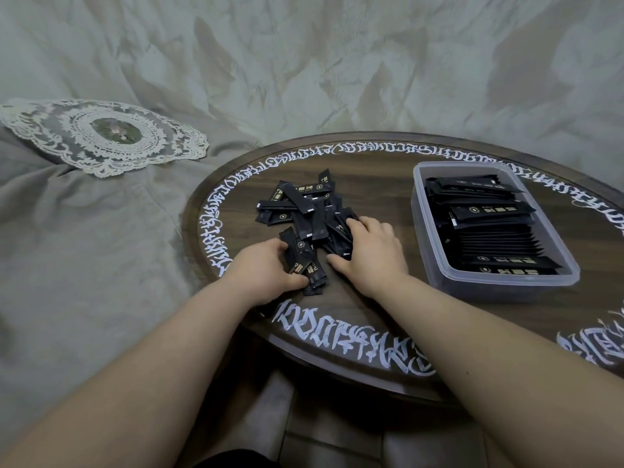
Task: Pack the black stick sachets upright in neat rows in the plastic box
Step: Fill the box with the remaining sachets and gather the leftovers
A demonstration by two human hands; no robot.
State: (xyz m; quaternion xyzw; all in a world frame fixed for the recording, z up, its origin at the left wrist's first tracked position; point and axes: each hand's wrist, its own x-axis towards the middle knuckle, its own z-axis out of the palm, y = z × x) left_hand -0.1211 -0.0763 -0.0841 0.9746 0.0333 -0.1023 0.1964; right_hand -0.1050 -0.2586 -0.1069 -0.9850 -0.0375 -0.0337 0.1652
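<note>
A loose pile of black stick sachets lies on the round dark wooden table. My left hand grips a few sachets at the pile's near edge, thumb under them. My right hand rests palm down on the pile's right side, its fingers curled over several sachets. To the right stands the clear plastic box, with a row of sachets packed on edge inside and a few lying flat on top at its far end.
White script runs around the table's rim. A grey-green cloth covers the surface to the left and behind, with a lace doily on it. Dark floor tiles show below the table edge.
</note>
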